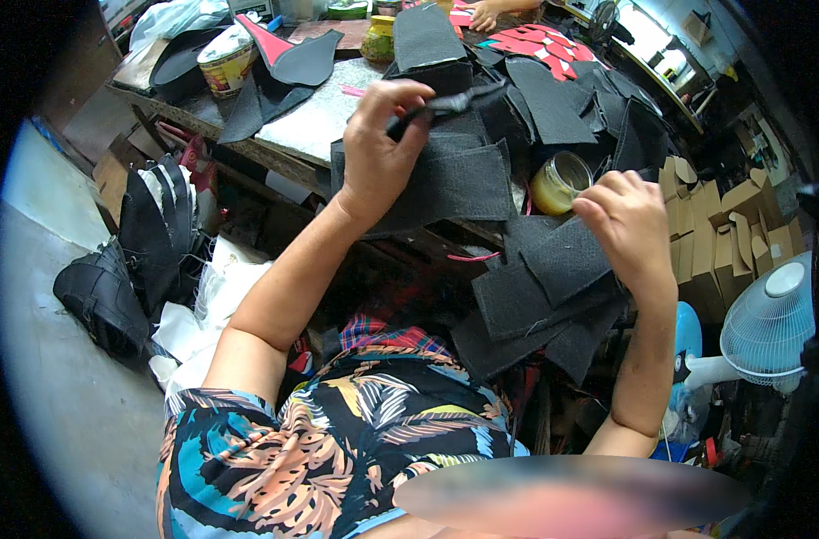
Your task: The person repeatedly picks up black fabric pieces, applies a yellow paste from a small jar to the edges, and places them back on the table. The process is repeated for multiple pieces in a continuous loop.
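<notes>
My left hand (383,153) is raised over the near edge of the worktable, its thumb and fingers pinched on a folded black strip (463,101). Below that strip lie black felt-like pieces (450,184), overlapping at the table's edge. My right hand (632,229) is at the right, its fingers curled in beside an open glass jar (553,190) with yellowish contents. Whatever those fingers hold, if anything, is hidden. Under this hand a loose stack of dark grey-black panels (553,278) hangs over the edge near my lap.
Behind are more black pieces (549,103), red cut pieces (544,45), another person's hand (486,13), a yellow jar (378,40) and a tub (227,67). Cardboard pieces (728,229) and a fan (769,305) stand at right; black bundles (154,234) at left.
</notes>
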Demonstrator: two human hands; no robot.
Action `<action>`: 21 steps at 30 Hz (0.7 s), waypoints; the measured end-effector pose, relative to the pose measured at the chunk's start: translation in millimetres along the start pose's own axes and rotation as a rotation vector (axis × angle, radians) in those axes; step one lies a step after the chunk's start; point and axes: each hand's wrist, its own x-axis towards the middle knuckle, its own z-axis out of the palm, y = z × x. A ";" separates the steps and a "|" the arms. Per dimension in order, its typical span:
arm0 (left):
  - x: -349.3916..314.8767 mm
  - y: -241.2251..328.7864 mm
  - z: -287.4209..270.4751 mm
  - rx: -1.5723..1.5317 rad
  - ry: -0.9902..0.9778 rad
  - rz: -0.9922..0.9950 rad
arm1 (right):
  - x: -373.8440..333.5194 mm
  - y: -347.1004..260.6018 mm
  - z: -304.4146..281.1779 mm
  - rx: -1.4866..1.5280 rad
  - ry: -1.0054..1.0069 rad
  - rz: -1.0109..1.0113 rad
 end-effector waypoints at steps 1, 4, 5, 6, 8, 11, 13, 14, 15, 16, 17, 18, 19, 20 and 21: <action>6.8 4.4 -1.8 -0.013 0.087 -0.010 | 0.5 -4.7 -10.1 0.034 0.080 -0.023; 24.9 24.4 -9.6 -0.287 0.170 0.152 | 1.3 -22.9 -30.4 0.281 0.321 -0.004; 27.6 34.3 -9.9 -0.328 0.205 0.169 | 3.0 -29.5 -31.2 0.343 0.335 -0.043; 27.3 45.8 -9.7 -0.365 0.150 0.109 | 5.5 -39.4 -23.5 0.421 0.413 -0.092; 16.8 72.5 -4.9 -0.462 0.027 -0.040 | 7.1 -53.1 -11.0 0.483 0.460 -0.155; 2.8 95.8 13.1 -0.741 -0.146 -0.385 | 8.4 -66.2 12.6 0.606 0.481 -0.097; -2.6 94.6 17.6 -0.845 -0.170 -0.528 | 9.5 -71.6 27.1 0.799 0.448 -0.010; -4.6 91.3 18.9 -0.901 -0.188 -0.594 | 8.6 -71.1 30.0 0.909 0.409 0.053; -5.6 86.1 19.1 -0.786 -0.225 -0.532 | 8.3 -70.4 32.5 0.899 0.408 0.053; -4.7 79.0 17.3 -0.671 -0.262 -0.470 | 7.6 -67.8 32.5 0.890 0.396 0.069; -4.8 73.5 14.9 -0.527 -0.327 -0.481 | 6.5 -65.9 32.0 0.881 0.385 0.086; -5.3 69.0 9.9 -0.285 -0.325 -0.314 | 5.6 -61.8 29.5 0.805 0.428 0.087; -5.3 66.1 7.4 -0.061 -0.296 -0.151 | 4.7 -58.3 26.9 0.884 0.425 0.131; -5.3 64.5 5.4 0.164 -0.256 0.018 | 3.9 -54.9 23.9 0.867 0.427 0.150; -4.8 64.4 4.8 0.387 -0.219 0.157 | 2.7 -54.1 22.4 0.842 0.465 0.172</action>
